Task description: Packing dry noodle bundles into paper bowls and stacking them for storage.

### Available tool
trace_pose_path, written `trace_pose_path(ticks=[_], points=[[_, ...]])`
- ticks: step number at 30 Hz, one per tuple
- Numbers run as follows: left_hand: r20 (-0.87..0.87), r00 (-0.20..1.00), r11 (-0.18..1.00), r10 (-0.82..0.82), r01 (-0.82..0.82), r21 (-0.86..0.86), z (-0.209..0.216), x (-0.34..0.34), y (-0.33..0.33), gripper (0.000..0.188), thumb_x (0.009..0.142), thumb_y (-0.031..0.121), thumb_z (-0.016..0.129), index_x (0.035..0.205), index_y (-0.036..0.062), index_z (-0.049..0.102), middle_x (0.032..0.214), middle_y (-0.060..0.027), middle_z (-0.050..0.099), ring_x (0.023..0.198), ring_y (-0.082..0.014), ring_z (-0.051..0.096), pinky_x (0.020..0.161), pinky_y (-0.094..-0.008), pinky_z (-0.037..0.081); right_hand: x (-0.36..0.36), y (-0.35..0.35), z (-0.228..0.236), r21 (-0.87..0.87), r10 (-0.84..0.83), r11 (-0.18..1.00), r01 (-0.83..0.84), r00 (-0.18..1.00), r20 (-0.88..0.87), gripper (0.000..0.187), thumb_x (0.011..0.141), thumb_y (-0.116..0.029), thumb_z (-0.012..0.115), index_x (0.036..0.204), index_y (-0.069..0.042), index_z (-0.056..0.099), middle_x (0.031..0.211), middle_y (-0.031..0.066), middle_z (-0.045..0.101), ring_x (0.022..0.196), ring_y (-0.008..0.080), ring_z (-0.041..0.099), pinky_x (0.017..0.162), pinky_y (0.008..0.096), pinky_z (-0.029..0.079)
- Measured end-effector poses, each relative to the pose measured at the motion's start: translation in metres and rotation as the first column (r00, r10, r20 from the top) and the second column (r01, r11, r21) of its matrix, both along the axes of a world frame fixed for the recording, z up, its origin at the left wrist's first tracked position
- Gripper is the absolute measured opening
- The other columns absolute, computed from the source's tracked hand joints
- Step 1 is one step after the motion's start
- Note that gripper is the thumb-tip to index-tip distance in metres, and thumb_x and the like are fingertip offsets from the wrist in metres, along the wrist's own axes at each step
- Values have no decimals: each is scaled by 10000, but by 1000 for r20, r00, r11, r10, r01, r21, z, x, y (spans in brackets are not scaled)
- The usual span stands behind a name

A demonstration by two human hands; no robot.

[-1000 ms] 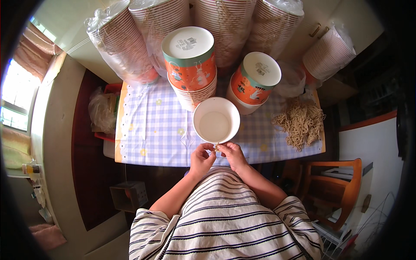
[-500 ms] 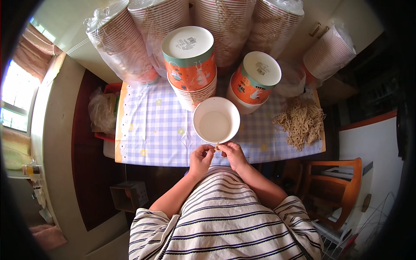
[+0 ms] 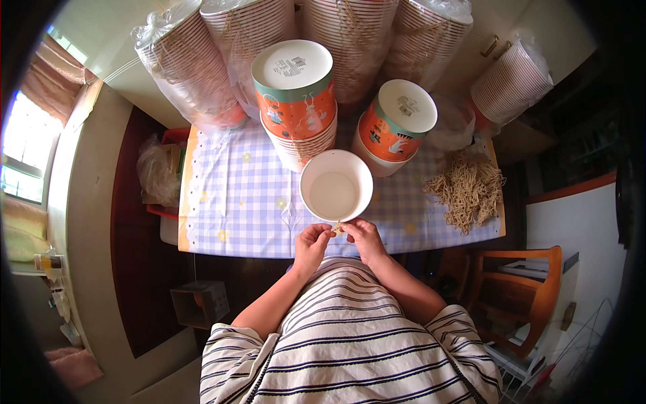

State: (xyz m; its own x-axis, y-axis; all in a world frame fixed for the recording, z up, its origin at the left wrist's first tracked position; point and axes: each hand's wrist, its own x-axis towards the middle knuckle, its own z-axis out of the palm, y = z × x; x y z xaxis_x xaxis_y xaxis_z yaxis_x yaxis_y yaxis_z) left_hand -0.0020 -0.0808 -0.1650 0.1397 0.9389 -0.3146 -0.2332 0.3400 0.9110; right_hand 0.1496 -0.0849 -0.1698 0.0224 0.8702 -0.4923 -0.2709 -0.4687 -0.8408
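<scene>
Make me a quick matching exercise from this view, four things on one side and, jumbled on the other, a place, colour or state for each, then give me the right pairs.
Things
1. checked tablecloth
2. pile of beige cords
3. open paper bucket
4. wooden chair

Descriptions
A. mouth up, just beyond the left hand and the right hand
B. orange-brown
C. pale blue and white
D. heaped at the right end of the tablecloth

Right pairs: 1-C, 2-D, 3-A, 4-B
</scene>
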Motion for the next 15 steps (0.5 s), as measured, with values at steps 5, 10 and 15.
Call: trace_pose_path(ticks=[5, 10, 15], points=[[-95, 995, 1000, -14, 13, -7, 1, 4, -1, 168, 850, 96, 619, 971, -19, 595, 824, -51, 640, 738, -67, 580, 600, -188, 456, -1, 0, 3, 21, 26, 999, -26, 1000, 6, 178, 824, -222, 612, 904, -67, 646, 829, -5, 650, 725, 61, 551, 633, 220, 416], [-82, 997, 1000, -14, 15, 9, -1, 7, -2, 160, 847, 95, 622, 922, -47, 618, 779, -29, 633, 692, -57, 553, 602, -193, 449, -2, -1, 1, 27, 22, 999, -22, 1000, -14, 163, 828, -204, 611, 901, -62, 644, 818, -10, 645, 716, 54, 545, 622, 214, 418], [-115, 993, 999, -31, 30, -12, -4, 4, -2, 160, 853, 95, 620, 933, -42, 607, 811, -41, 634, 723, -78, 576, 636, -196, 462, -2, -1, 0, 48, 13, 999, -13, 1000, 12, 170, 828, -201, 615, 899, -49, 643, 801, -5, 644, 685, 55, 540, 603, 212, 422]])
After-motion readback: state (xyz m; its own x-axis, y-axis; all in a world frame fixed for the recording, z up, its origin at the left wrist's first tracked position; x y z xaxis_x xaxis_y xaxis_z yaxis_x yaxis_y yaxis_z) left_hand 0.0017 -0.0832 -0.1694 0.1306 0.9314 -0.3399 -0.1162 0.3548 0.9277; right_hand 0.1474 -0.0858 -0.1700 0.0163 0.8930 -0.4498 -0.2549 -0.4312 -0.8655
